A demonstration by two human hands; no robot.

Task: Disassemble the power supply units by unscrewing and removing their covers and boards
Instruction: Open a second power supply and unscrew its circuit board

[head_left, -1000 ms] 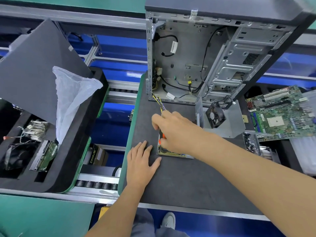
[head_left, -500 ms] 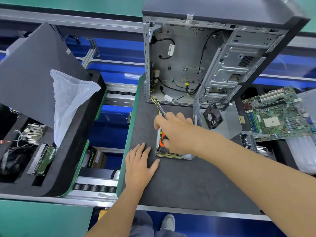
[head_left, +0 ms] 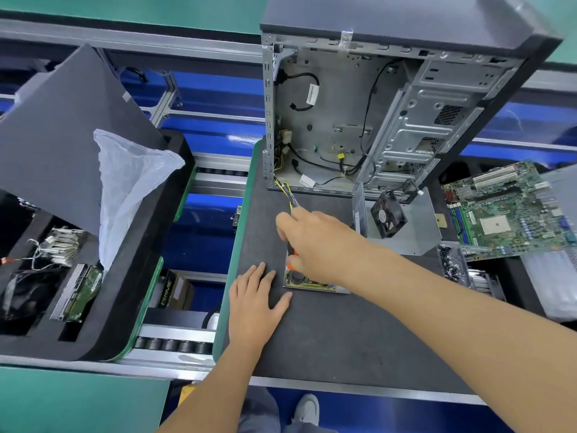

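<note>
over the board (head_left: 315, 281) my right hand (head_left: 315, 242) grips an orange-handled tool (head_left: 292, 260); left hand (head_left: 254, 295) lies spread flat on the desk (head_left: 343, 339). i'd keep the tool upright and square.

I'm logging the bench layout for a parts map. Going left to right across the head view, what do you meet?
Heatsink → hard drive → white plastic bag → left hand → power supply board → fan → motherboard.

Open PC case (head_left: 374, 120) at mat's far edge; motherboard (head_left: 512, 207) right; plastic bag (head_left: 131, 189), hard drive (head_left: 78, 292) in left foam tray (head_left: 131, 276).
</note>
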